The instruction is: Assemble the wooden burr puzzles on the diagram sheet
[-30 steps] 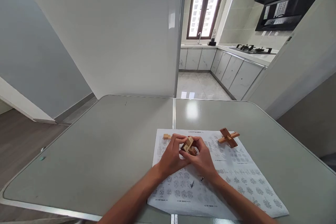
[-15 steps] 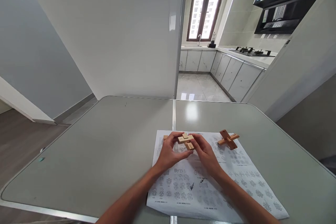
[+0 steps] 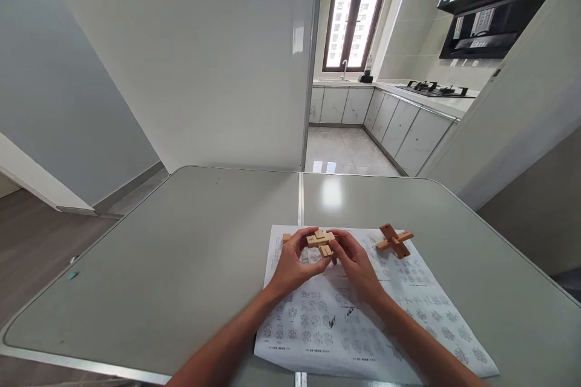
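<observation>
Nearest you, both forearms come in cut off by the bottom of the view, lying across a printed diagram sheet (image 3: 318,360) on the grey-green table (image 3: 158,266). The forearms and hands hide part of the sheet, and its fine print is too small to read.

Over the sheet's far half, your left hand (image 3: 289,269) grasps the left side of an interlocking wooden puzzle (image 3: 320,240), fingers at its far side and thumb at its near side. Your right hand (image 3: 358,269) grasps the right side, its fingers curled round and covering that end. Pale pieces show on top; a darker bit peeks out below, too covered to make out how it joins.

Just beyond your left hand, a small wooden block (image 3: 286,237) is partly hidden by the fingers. To the right, apart from your right hand, a cross-shaped wooden assembly (image 3: 394,240) sits at the sheet's far right edge. Well off to the left is a small teal object (image 3: 72,276), too small to identify.

Farther off, through the doorway, are marble-patterned cabinets (image 3: 385,118), a gas hob (image 3: 433,91), a faucet (image 3: 344,68), and a window (image 3: 356,12) cut off at the top.
</observation>
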Demonstrator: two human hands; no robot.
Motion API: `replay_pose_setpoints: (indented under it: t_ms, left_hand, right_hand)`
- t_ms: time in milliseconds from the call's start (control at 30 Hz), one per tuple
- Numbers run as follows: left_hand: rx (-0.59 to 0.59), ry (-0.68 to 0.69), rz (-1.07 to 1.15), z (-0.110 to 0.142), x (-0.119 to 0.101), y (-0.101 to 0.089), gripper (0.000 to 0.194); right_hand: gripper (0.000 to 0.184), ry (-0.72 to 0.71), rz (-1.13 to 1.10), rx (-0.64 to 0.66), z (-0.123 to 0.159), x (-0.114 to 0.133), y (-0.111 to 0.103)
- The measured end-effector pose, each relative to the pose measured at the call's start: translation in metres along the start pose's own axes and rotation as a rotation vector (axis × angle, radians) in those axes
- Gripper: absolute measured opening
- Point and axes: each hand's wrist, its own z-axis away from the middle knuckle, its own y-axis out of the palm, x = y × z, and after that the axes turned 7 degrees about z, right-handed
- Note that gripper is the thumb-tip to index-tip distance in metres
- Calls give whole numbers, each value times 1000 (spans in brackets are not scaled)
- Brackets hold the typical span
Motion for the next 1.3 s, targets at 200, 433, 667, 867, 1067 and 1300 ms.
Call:
replay_pose_setpoints:
  t_ms: [200,433,667,867,1067,1300]
  left_hand:
    - [-192,-28,60,-8,-1,-9,58]
    - [-355,14,11,-16,3,-24,59]
    - [-376,23,-32,-16,4,-29,60]
    - [-344,26,-57,-15,1,-27,61]
    - [-347,87,-117,-14,0,-22,58]
    - [-240,35,-22,-12,-2,-18,59]
  right_hand:
    - [37,-82,234,-4,1,-10,2]
    - [21,-233,528,100,-2,-13,8]
    - [26,-266,767,137,-36,-14,29]
    - [19,-226,667,90,-37,-17,22]
    - [52,90,85,69,-31,-10,-15]
    - [41,223,-396,301,-25,7,-19]
